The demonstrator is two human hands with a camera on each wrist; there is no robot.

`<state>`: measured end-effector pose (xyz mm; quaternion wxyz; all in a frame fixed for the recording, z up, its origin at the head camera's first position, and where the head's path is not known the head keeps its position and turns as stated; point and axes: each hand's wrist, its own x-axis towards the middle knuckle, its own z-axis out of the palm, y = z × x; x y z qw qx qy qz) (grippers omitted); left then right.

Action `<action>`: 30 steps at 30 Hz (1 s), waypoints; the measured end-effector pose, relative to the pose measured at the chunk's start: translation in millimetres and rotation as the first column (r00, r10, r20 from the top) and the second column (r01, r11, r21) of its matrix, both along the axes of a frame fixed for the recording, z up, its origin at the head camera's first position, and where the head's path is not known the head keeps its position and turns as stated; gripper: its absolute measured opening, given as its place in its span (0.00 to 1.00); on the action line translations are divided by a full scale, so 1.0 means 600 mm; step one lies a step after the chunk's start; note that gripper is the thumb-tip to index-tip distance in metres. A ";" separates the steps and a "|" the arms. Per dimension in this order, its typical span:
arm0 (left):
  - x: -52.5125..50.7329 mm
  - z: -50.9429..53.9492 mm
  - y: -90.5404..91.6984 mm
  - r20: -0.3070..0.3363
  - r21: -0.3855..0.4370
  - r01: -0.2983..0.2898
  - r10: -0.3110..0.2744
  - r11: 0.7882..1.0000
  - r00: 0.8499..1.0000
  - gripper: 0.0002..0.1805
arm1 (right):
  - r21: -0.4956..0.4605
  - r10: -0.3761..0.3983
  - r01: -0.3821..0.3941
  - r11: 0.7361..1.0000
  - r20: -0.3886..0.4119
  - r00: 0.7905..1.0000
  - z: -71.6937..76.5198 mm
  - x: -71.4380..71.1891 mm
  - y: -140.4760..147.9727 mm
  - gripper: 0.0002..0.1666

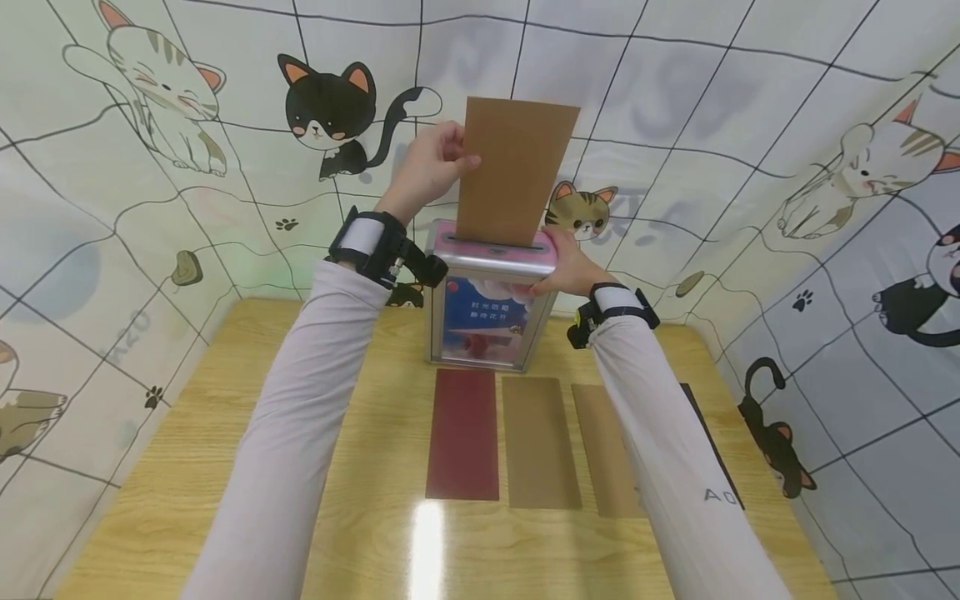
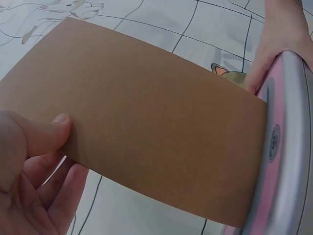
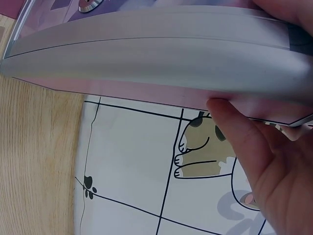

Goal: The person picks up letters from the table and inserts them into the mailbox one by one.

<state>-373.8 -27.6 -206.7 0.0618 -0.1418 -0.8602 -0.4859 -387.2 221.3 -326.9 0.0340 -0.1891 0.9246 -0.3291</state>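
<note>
A flat brown envelope (image 1: 517, 167) stands nearly upright with its lower end at the top slot of a pink-and-silver letter box (image 1: 498, 260). My left hand (image 1: 437, 160) pinches the envelope by its left edge, the thumb lying on the near face and the fingers behind, as the left wrist view shows. At the box's right end, my right hand (image 1: 572, 262) grips the top corner, thumb in front and other fingers on the far side. In the right wrist view, the silver rim (image 3: 156, 61) of the box is close to that hand.
On the wooden table (image 1: 315, 492) in front of the box lie a dark red envelope (image 1: 463, 435), a tan one (image 1: 540, 442) and a brown one (image 1: 606, 450), the last partly under my right sleeve. A black edge (image 1: 712, 442) shows beyond it. Cat-patterned cloth (image 1: 247, 225) surrounds the table.
</note>
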 end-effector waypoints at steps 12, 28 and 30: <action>-0.019 -0.046 0.001 0.004 0.011 0.011 -0.012 1.000 1.000 0.10 | 0.002 0.000 0.000 1.000 -0.009 1.000 -0.001 -0.001 0.001 0.63; -0.036 -0.102 0.002 0.015 0.021 0.036 -0.036 0.999 0.999 0.08 | 0.002 0.001 -0.001 1.000 -0.003 1.000 0.001 0.001 -0.001 0.64; -0.036 -0.108 0.001 0.019 0.029 0.041 -0.041 0.999 0.999 0.08 | -0.001 0.000 0.000 1.000 0.001 1.000 0.001 0.001 -0.001 0.65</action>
